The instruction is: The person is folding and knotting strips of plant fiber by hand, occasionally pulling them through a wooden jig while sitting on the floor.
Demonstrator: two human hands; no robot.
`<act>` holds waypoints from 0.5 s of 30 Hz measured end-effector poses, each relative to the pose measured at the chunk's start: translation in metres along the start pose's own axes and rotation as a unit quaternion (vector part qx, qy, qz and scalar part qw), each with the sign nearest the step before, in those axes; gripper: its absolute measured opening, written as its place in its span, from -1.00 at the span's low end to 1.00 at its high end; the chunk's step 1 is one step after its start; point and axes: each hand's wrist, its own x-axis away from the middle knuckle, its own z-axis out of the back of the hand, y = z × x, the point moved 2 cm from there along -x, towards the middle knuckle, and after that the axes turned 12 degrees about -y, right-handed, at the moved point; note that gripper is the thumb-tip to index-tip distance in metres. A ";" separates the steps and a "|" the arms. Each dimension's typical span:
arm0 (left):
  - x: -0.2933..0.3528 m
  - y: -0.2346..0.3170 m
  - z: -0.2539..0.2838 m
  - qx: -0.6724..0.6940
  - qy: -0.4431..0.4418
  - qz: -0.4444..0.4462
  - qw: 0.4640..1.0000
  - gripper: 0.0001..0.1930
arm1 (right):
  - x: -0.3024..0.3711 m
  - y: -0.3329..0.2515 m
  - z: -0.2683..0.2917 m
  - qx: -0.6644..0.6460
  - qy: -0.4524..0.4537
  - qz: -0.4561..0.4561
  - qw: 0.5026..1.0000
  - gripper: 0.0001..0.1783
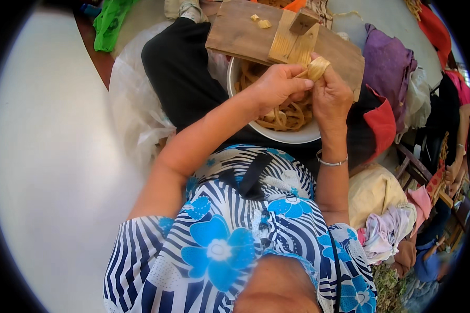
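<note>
My left hand (281,86) and my right hand (332,98) meet in front of me, both closed in a pinch. Between their fingertips is a glossy pale yellow strip (317,69), bent into a small fold or loop; its exact material I cannot tell. Below the hands a white metal basin (292,137) rests at my lap, holding a tangle of brown strips (286,119). Across its far side lies a wooden board (240,32) with a lighter wooden block (292,46) and a small upright wooden piece (304,22). Small folded yellow pieces (265,24) sit on the board.
A purple cloth (386,68) and a red cloth (379,125) lie to the right. Further right are a beige bag (376,193), bundled clothes (389,229) and other people's arms (460,141). Clear plastic (133,99) and a green bag (109,23) are at the left.
</note>
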 end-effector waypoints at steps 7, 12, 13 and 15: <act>-0.002 -0.015 0.013 -0.100 -0.001 0.001 0.995 -0.91 | 0.005 0.009 0.010 0.117 -0.058 0.034 0.991 -0.80; 0.009 -0.028 0.005 -0.593 0.172 -0.204 0.759 -0.96 | 0.035 0.027 -0.009 -0.192 -0.179 -0.150 0.953 -0.78; 0.011 -0.027 0.002 -0.627 0.169 -0.233 0.724 -0.95 | 0.041 0.029 -0.015 -0.310 -0.191 -0.182 0.913 -0.72; 0.017 -0.022 -0.002 -0.687 0.162 -0.290 0.647 -0.93 | 0.052 0.043 -0.024 -0.415 -0.226 -0.238 0.848 -0.54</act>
